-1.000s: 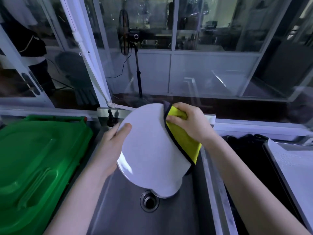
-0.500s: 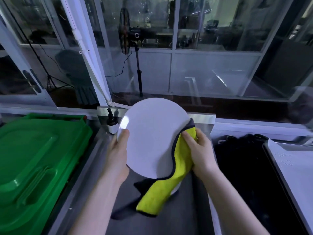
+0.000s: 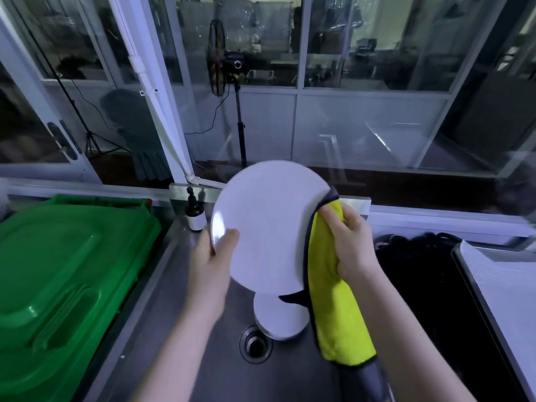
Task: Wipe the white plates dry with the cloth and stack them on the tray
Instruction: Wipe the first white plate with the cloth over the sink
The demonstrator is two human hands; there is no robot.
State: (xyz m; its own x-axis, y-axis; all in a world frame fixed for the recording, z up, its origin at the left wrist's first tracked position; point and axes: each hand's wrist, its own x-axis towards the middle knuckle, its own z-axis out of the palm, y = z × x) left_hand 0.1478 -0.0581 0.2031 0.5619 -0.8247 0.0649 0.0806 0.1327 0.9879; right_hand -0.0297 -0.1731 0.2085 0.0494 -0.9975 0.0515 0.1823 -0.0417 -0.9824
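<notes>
My left hand (image 3: pixel 213 262) grips the white plate (image 3: pixel 266 224) at its left rim. The thumb lies across the near face and the fingers curl behind, out of sight. My right hand (image 3: pixel 352 245) clutches the yellow cloth (image 3: pixel 333 300) against the plate's right rim, thumb and fingers folded over the fabric. Whatever of that hand reaches behind the plate is hidden.

I hold the plate up on edge above the steel sink (image 3: pixel 203 358), its face turned towards me. The dark-edged cloth wraps the right rim and hangs down past my right wrist. Both forearms run off the bottom of the view, and the left one is blurred.

Below, a stack of white plates (image 3: pixel 280 317) sits in the sink just beside the drain (image 3: pixel 255 345). The held plate and the cloth cover its upper part, so I cannot count them. A pump bottle (image 3: pixel 195 216) stands at the sink's back left corner, beside a green bin lid (image 3: pixel 66 280). At far right the tray (image 3: pixel 504 285) is cut off by the frame. Between it and the sink lies a dark heap (image 3: pixel 420 285) I cannot make out.
</notes>
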